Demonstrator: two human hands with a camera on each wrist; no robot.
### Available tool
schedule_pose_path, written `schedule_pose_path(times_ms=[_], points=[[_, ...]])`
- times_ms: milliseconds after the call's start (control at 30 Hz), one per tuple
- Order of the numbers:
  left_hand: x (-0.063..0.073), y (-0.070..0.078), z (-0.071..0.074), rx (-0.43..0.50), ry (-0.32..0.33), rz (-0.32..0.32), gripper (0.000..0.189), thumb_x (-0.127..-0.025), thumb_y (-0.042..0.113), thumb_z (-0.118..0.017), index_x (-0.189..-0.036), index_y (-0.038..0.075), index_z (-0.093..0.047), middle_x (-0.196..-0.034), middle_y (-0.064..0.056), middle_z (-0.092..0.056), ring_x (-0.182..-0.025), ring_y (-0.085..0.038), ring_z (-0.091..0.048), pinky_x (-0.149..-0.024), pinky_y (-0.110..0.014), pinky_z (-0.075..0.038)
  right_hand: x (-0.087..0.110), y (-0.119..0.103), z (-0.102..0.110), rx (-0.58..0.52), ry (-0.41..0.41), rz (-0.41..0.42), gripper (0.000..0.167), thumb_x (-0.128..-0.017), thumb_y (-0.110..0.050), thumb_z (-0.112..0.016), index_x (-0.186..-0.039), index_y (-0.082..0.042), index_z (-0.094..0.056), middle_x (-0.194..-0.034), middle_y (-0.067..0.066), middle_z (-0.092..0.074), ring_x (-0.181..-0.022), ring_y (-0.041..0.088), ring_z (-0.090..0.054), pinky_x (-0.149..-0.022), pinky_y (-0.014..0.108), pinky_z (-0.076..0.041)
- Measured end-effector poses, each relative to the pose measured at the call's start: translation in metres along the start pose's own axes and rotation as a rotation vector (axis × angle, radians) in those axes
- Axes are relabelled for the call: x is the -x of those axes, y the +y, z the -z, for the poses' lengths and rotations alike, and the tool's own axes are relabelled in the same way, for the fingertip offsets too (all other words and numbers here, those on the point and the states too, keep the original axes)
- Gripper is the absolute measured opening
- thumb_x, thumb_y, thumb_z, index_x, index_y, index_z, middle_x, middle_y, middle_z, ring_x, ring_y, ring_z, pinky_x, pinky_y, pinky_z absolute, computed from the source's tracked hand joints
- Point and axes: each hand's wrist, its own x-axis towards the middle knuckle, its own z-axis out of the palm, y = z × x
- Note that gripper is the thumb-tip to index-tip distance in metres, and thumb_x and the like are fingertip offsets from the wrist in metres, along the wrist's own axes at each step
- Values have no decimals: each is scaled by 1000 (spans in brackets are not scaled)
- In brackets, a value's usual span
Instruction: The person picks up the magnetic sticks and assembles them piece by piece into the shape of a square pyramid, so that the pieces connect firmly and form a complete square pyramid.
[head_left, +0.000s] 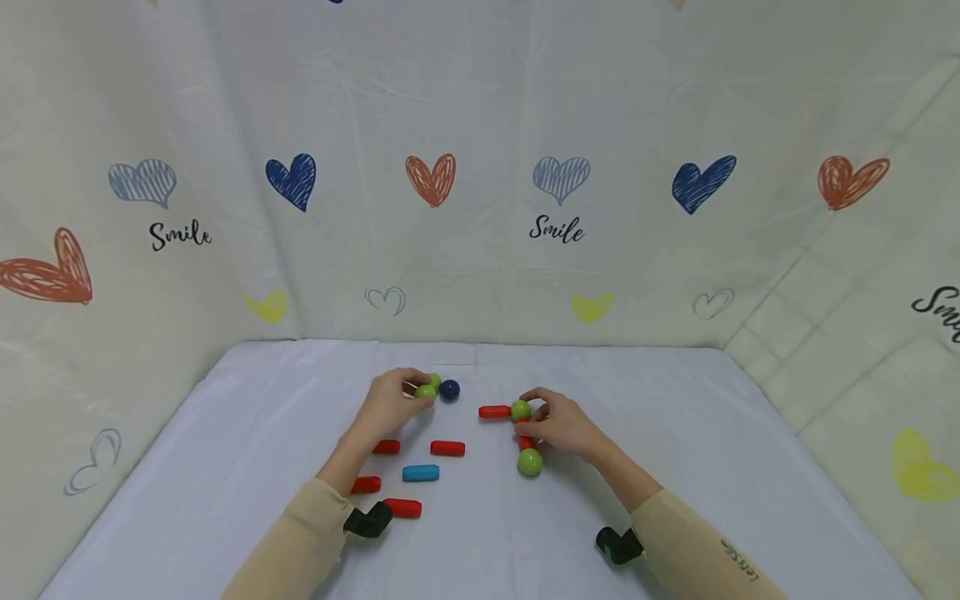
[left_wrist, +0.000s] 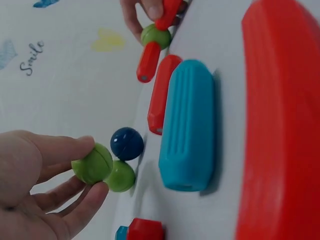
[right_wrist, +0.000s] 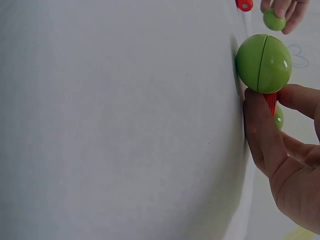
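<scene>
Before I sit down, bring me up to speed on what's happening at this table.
A person is handling toy balls and rods. The left hand pinches a green ball, with another green ball and a dark blue ball beside it. The right hand grips a red rod with green balls at both ends; a second red rod meets the farther one. Loose red rods and a blue rod lie near the left forearm.

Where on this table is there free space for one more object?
Bare tabletop lies right of the right hand, and between the blue rod and the nearest green ball. Crowded: balls at the left hand, red rods beside the left forearm.
</scene>
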Motion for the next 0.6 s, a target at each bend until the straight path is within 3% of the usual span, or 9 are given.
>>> schedule_pose_path(times_ms=[267,600], points=[[7,6,-13,21,-40,-31,30,-90,11,-80,-119,7,-73,-107,-3,-69,-100,-23,-64,-80,-36,-56,-1,-1,-1,-7,-5,-2,50,-90,-14,-79,-134,-5,-57,-92,11,-63,-75,21,-67,-68,35,-60],[6,17,-28,40,-95,-44,27,-91,12,-80,-116,7,-72,-103,-2,-68,-98,-23,-64,-81,-33,-58,2,-3,0,10,-11,-7,50,-92,-16,-78,-134,-4,-55,-94,11,-63,-77,22,-67,-69,34,-60]])
